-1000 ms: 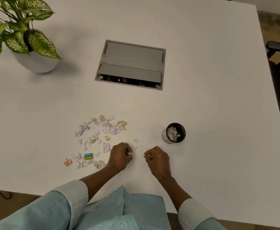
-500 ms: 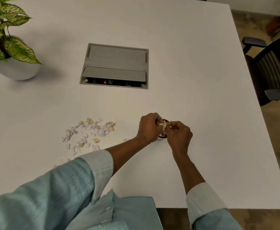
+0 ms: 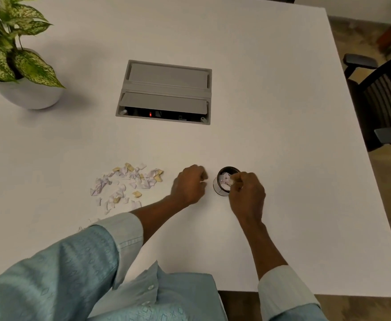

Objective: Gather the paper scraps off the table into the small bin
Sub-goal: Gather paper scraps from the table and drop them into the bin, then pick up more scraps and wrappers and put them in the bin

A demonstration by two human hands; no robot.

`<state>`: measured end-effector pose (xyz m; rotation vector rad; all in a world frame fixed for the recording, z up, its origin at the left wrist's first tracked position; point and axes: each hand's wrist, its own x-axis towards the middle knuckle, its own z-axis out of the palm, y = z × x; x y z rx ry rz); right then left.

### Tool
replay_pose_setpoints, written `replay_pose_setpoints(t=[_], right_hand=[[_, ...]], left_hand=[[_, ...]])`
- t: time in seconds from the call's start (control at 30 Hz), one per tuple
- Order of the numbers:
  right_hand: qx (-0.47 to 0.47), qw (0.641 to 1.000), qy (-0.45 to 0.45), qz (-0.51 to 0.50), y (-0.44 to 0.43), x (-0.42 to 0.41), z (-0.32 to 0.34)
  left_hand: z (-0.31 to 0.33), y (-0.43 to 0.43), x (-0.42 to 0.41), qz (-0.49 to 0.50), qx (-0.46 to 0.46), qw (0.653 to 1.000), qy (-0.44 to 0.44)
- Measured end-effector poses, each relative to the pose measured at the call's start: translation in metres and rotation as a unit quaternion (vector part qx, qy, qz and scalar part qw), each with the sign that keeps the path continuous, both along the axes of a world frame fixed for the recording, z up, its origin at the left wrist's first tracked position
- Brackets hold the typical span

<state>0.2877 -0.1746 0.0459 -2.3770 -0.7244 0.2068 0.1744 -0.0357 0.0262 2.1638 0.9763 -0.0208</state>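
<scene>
The small black bin [image 3: 219, 189] stands on the white table [image 3: 282, 135], with paper scraps inside it. My right hand [image 3: 247, 195] hovers over the bin's near right rim, its fingertips pinched on a small white paper scrap [image 3: 231, 181] above the opening. My left hand [image 3: 188, 185] rests just left of the bin, apart from it, with its fingers curled shut. A pale sliver shows at its fingertips, too small to identify. A loose pile of white and tan paper scraps [image 3: 129, 181] lies on the table to the left of my left hand. My left sleeve hides a few scraps.
A grey recessed cable box [image 3: 166, 89], its flap open, sits in the table beyond the scraps. A potted plant [image 3: 25, 93] in a white pot stands at the far left. A dark chair [image 3: 379, 100] is beside the table's right edge.
Both hands rose from the table's near side to the bin with scraps. My left hand has since drawn back to the left of the bin; my right stays over it.
</scene>
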Motion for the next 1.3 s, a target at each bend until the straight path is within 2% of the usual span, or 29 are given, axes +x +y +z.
replay_pose_setpoints(t=[0.07,0.13,0.23,0.4,0.6,0.9,1.03,1.17,1.3], right_hand=[[0.021,0.999,0.008,0.042,0.000,-0.018,-0.005],[0.023,0.995,0.051,0.087,0.000,-0.037,-0.016],[-0.034,0.984,0.105,0.142,0.000,-0.063,-0.040],[-0.136,0.956,0.154,0.208,-0.002,-0.086,-0.076],[-0.214,0.922,0.066,0.316,0.012,-0.090,-0.093],[-0.259,0.862,-0.034,0.434,0.055,-0.095,-0.088],[-0.267,0.859,-0.036,0.436,0.056,-0.104,-0.086],[-0.283,0.840,-0.095,0.453,0.049,-0.111,-0.081],[-0.291,0.846,-0.077,0.439,0.036,-0.107,-0.090]], left_hand=[[-0.013,0.014,-0.027,-0.026,0.012,0.998,0.053],[-0.024,0.025,-0.055,-0.054,0.029,0.993,0.099],[-0.036,0.037,-0.085,-0.083,0.050,0.985,0.146],[-0.051,0.035,-0.114,-0.098,0.072,0.979,0.166],[-0.080,0.011,-0.158,-0.180,0.114,0.954,0.209],[-0.088,0.006,-0.168,-0.173,0.109,0.960,0.191],[-0.089,0.004,-0.166,-0.177,0.117,0.956,0.203],[-0.087,0.002,-0.162,-0.171,0.117,0.955,0.212],[-0.084,0.002,-0.158,-0.174,0.117,0.952,0.223]])
